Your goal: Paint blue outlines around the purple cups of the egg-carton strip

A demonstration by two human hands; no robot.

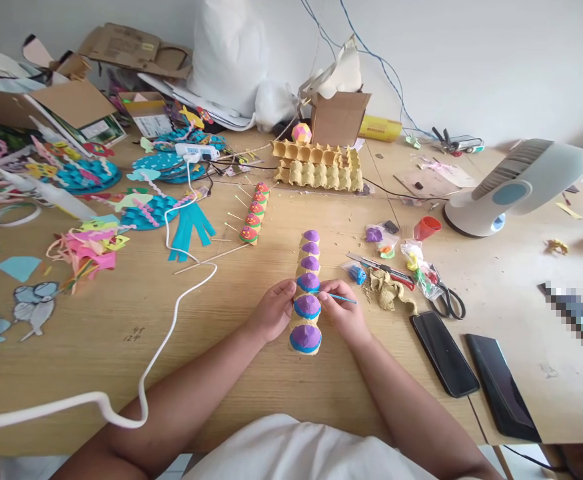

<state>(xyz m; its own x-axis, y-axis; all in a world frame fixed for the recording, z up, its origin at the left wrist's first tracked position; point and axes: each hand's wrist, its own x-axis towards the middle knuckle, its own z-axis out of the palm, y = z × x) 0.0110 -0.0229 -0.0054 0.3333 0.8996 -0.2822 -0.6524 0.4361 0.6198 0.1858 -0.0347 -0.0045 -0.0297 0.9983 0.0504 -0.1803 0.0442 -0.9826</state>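
An egg-carton strip [307, 307] stands in front of me, its row of bumps capped in purple. The nearest bumps carry a blue band along their lower edge. My left hand [275, 308] grips the strip's left side with thumb and fingers. On the right side, my right hand [342, 310] pinches a thin blue strip [344, 298], whose inner end meets the blue band on a middle bump. I cannot tell whether it is clay or a slim tool. A finished-looking red and green egg-carton strip [255, 213] lies further off to the left.
Scissors [450, 301], a utility knife [386, 268], clay bags [416, 257] and two phones [445, 353] lie to the right. A white fan [516, 187] stands behind them. A white cable [171, 327] crosses the left side. Egg cartons [320, 175] sit at the back.
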